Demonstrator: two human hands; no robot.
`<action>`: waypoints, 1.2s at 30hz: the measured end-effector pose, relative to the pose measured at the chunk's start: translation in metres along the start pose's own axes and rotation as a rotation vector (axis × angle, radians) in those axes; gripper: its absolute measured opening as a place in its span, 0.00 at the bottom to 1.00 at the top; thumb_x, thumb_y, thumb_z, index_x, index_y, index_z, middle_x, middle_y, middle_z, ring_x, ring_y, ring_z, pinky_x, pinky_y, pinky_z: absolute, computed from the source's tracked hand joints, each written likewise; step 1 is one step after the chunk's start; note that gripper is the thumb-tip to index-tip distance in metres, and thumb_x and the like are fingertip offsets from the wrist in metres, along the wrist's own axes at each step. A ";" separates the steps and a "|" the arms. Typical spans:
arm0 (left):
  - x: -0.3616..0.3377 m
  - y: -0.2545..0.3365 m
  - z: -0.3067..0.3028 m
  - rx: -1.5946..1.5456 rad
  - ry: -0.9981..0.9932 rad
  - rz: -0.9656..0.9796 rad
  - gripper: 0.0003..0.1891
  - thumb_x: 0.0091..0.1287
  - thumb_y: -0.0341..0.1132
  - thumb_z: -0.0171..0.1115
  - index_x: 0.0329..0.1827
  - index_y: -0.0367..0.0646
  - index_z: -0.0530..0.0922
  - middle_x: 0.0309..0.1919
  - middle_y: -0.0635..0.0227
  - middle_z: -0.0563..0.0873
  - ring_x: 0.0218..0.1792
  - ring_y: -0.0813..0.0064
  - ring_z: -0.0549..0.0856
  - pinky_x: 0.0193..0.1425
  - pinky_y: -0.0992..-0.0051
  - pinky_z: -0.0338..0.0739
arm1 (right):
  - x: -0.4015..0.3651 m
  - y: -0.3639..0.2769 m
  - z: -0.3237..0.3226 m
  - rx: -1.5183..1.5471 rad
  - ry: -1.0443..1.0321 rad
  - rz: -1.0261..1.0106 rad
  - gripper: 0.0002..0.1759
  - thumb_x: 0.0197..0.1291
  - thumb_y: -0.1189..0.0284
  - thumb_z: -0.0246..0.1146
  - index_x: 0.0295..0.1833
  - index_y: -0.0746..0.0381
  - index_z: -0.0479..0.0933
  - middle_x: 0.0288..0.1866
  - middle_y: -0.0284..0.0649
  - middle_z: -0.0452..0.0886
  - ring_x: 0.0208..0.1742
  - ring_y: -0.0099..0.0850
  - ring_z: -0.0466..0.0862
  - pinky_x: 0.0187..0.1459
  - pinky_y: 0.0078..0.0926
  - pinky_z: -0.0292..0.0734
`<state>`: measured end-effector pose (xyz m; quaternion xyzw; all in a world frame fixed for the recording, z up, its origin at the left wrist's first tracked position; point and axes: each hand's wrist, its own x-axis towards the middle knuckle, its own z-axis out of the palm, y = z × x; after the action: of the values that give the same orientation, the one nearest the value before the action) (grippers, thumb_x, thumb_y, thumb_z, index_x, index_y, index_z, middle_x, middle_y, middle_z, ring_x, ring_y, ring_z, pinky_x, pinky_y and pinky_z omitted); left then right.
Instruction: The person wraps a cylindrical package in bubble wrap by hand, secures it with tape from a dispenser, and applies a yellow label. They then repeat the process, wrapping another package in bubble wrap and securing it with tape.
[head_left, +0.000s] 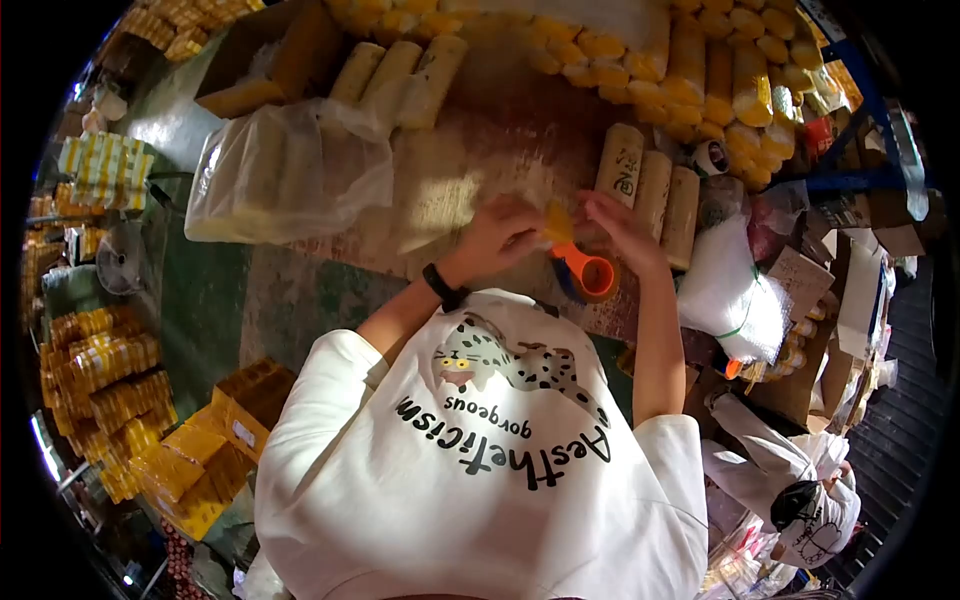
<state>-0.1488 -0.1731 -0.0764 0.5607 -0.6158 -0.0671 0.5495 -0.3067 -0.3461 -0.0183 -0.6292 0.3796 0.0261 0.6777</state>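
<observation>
Both of my hands are over the near edge of a worn wooden table [480, 155]. My left hand [505, 235], with a black band on its wrist, has bent fingers beside a small yellow piece [558, 224]. On the other side of that piece is my right hand [622, 222], its fingers partly stretched. Whether either hand grips the piece is too small to tell. Just below it lies an orange tape dispenser [585, 272] with a roll. Pale wrapped rolls [622, 165], one with dark writing, stand beyond my right hand.
A clear plastic bag [290, 175] holding pale rolls lies at the left, near an open cardboard box [270, 60]. Yellow-ended rolls [690, 70] are piled at the back. Bubble wrap [735, 290] is at the right. Another person [790, 470] is at the lower right.
</observation>
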 end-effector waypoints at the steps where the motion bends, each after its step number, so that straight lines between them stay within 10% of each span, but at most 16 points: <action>1: 0.000 -0.001 -0.001 0.002 -0.007 0.030 0.07 0.56 0.29 0.65 0.37 0.43 0.78 0.31 0.65 0.82 0.36 0.61 0.81 0.46 0.64 0.73 | -0.003 -0.006 0.001 0.073 -0.044 0.081 0.29 0.60 0.54 0.66 0.60 0.60 0.72 0.43 0.35 0.81 0.44 0.26 0.82 0.43 0.20 0.75; 11: 0.002 0.005 -0.004 0.056 -0.073 0.044 0.10 0.57 0.30 0.66 0.41 0.46 0.79 0.35 0.65 0.84 0.39 0.61 0.82 0.50 0.64 0.75 | 0.023 0.041 -0.008 0.563 -0.104 0.111 0.08 0.58 0.73 0.68 0.42 0.61 0.80 0.36 0.36 0.81 0.37 0.25 0.81 0.36 0.21 0.76; 17: 0.000 0.009 -0.004 0.043 -0.095 -0.065 0.20 0.57 0.30 0.69 0.53 0.44 0.76 0.46 0.63 0.81 0.47 0.60 0.81 0.51 0.64 0.75 | -0.041 -0.010 0.011 0.288 0.161 -0.856 0.08 0.52 0.84 0.67 0.35 0.64 0.76 0.34 0.39 0.79 0.40 0.32 0.76 0.47 0.31 0.71; 26: -0.018 0.001 0.013 0.055 -0.165 0.150 0.26 0.55 0.36 0.73 0.56 0.45 0.73 0.55 0.59 0.74 0.56 0.59 0.75 0.56 0.65 0.77 | -0.086 -0.031 0.014 0.050 0.090 -1.201 0.05 0.50 0.85 0.62 0.29 0.64 0.77 0.29 0.39 0.80 0.38 0.36 0.79 0.48 0.38 0.71; 28: -0.018 0.011 0.011 -0.209 -0.246 -0.354 0.24 0.55 0.37 0.73 0.54 0.46 0.75 0.55 0.60 0.75 0.55 0.59 0.75 0.58 0.64 0.75 | -0.098 -0.035 0.007 0.027 0.158 -1.377 0.03 0.49 0.81 0.65 0.28 0.61 0.80 0.25 0.38 0.82 0.33 0.36 0.83 0.49 0.43 0.71; 30: -0.022 0.009 0.012 -0.152 -0.217 -0.357 0.22 0.54 0.38 0.74 0.52 0.47 0.77 0.53 0.62 0.75 0.53 0.60 0.76 0.61 0.62 0.73 | -0.114 -0.038 0.002 0.020 0.042 -1.379 0.03 0.49 0.80 0.66 0.28 0.62 0.80 0.26 0.39 0.82 0.31 0.35 0.83 0.50 0.43 0.72; 32: -0.031 -0.006 0.015 0.225 -0.078 0.154 0.20 0.53 0.38 0.74 0.50 0.49 0.79 0.52 0.64 0.76 0.51 0.63 0.77 0.63 0.60 0.70 | -0.123 -0.044 0.004 0.038 -0.157 -1.271 0.03 0.49 0.79 0.68 0.29 0.62 0.80 0.25 0.39 0.82 0.28 0.32 0.82 0.50 0.42 0.72; 36: -0.034 -0.006 0.016 0.323 0.029 0.214 0.17 0.53 0.37 0.73 0.47 0.52 0.81 0.49 0.71 0.77 0.50 0.69 0.77 0.65 0.58 0.67 | -0.097 -0.009 0.022 -0.005 -0.270 -0.909 0.06 0.47 0.84 0.68 0.31 0.65 0.80 0.30 0.40 0.82 0.33 0.31 0.82 0.39 0.29 0.76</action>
<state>-0.1646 -0.1581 -0.1073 0.5739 -0.6667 0.0992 0.4651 -0.3607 -0.2862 0.0402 -0.7242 -0.0259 -0.1907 0.6622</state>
